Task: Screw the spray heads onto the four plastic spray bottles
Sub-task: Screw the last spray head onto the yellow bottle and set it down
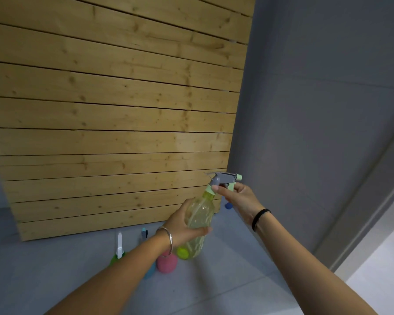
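I hold a clear yellow-green spray bottle (199,214) tilted in the air, my left hand (182,223) wrapped around its body. Its grey and mint spray head (224,178) sits on the neck, and my right hand (239,196) grips it at the collar and trigger. On the grey floor below stand a green bottle with a white spray head (118,248), a blue bottle (149,272) whose head (144,233) shows above my left forearm, and a pink bottle (166,263), whose top is hidden by my left wrist.
A wall of light wooden planks (114,110) rises right behind the bottles. A grey wall (316,110) stands to the right, with a small blue object (228,205) at its foot. A paler floor strip (378,280) lies at the bottom right.
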`<action>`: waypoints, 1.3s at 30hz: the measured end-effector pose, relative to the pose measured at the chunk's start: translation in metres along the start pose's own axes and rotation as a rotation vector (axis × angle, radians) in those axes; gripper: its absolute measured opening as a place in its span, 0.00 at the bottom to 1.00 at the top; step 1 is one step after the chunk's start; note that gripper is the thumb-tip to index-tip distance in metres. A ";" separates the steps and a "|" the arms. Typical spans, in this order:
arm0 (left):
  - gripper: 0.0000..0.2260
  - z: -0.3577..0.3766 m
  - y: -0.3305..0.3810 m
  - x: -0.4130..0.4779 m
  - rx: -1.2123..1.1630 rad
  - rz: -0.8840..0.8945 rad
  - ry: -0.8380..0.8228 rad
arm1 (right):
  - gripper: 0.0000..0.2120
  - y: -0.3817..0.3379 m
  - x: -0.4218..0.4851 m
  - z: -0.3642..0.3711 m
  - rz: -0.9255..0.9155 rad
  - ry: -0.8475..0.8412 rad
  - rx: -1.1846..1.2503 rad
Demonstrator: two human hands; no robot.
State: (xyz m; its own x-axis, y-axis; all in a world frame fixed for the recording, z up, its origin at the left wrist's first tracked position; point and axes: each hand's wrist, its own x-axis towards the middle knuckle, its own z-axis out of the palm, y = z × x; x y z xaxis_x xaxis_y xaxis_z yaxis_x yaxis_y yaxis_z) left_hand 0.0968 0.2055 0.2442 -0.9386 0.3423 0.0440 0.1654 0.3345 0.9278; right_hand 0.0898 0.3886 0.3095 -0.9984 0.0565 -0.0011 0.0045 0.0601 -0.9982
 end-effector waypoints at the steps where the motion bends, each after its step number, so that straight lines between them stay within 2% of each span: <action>1: 0.39 -0.001 0.001 0.000 0.011 -0.001 -0.014 | 0.13 0.000 0.000 -0.002 0.003 -0.018 -0.017; 3: 0.40 -0.001 0.004 0.000 0.010 0.003 -0.035 | 0.17 -0.001 0.001 -0.003 -0.012 -0.050 -0.051; 5: 0.36 -0.001 0.009 -0.001 -0.002 0.017 -0.049 | 0.23 -0.002 0.003 -0.002 -0.034 -0.075 -0.033; 8: 0.27 -0.003 0.018 0.000 -0.066 0.050 -0.021 | 0.17 -0.007 0.003 -0.001 -0.060 -0.167 0.068; 11: 0.23 -0.005 0.029 0.001 -0.170 0.070 0.022 | 0.15 -0.009 0.003 -0.002 -0.071 -0.228 0.135; 14: 0.32 -0.002 0.039 -0.003 -0.124 0.174 0.040 | 0.12 -0.013 0.004 0.003 -0.098 -0.215 0.056; 17: 0.42 -0.004 0.048 -0.005 0.012 0.216 0.142 | 0.08 -0.023 0.003 0.006 -0.124 -0.179 0.014; 21: 0.44 -0.007 0.053 -0.008 0.172 0.181 0.240 | 0.04 -0.026 0.003 0.010 -0.158 -0.129 -0.016; 26: 0.48 -0.010 0.050 -0.003 0.213 0.096 0.260 | 0.13 -0.016 -0.001 0.022 -0.193 -0.012 -0.073; 29: 0.49 -0.012 0.046 -0.002 0.283 0.079 0.222 | 0.22 -0.009 -0.001 0.024 -0.175 0.017 -0.105; 31: 0.49 -0.011 0.044 -0.002 0.305 0.072 0.219 | 0.21 -0.010 -0.003 0.026 -0.181 0.052 -0.130; 34: 0.48 -0.012 0.044 0.000 0.210 0.059 0.230 | 0.10 -0.014 -0.002 0.026 -0.227 0.108 -0.128; 36: 0.45 -0.015 0.047 0.004 0.076 0.039 0.291 | 0.07 -0.018 0.000 0.022 -0.243 0.165 -0.060; 39: 0.30 -0.026 0.048 0.009 -0.175 -0.157 0.386 | 0.10 -0.026 0.002 0.012 -0.233 0.222 0.154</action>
State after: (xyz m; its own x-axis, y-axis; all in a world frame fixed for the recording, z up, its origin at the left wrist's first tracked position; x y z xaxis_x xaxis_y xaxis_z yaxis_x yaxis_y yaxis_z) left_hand 0.0888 0.2020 0.2984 -0.9979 -0.0647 0.0020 -0.0105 0.1909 0.9816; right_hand 0.0872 0.3752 0.3351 -0.9348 0.2756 0.2240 -0.2474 -0.0526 -0.9675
